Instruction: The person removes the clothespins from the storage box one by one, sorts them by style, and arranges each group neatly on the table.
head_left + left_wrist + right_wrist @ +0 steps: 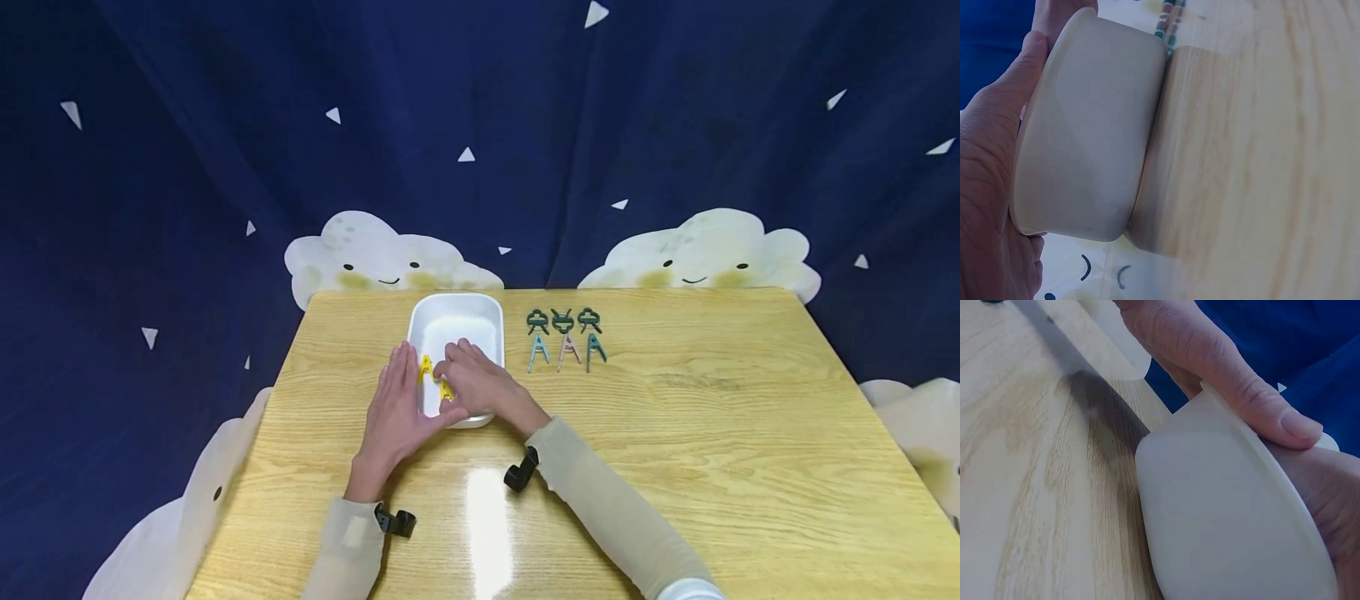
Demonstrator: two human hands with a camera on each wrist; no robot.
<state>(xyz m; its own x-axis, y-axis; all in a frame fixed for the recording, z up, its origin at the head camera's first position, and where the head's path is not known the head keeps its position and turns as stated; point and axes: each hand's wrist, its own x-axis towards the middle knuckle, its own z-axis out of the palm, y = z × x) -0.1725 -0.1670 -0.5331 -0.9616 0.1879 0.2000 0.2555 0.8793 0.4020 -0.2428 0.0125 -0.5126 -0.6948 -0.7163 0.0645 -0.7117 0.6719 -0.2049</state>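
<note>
A white rectangular tub (491,310) stands on the table, with two yellow clothespins inside it. One yellow clothespin (426,367) lies by the tub's left wall. My right hand (483,383) reaches in over the right side; its curled fingers and thumb hold the other yellow clothespin (446,390), which they partly cover. Along the tub's left rim lies my left hand (397,408), fingers straight and thumb across the near end. Both wrist views show the tub's outer wall (1091,125), with the right thumb (1300,425) above the rim; the clothespins are hidden there.
Right of the tub, dark green cloud-shaped clips (562,321) form a row. Below them lie a light blue clothespin (538,350), a pink clothespin (568,350) and a teal clothespin (596,350). A dark blue curtain (525,125) hangs behind the wooden table (712,417).
</note>
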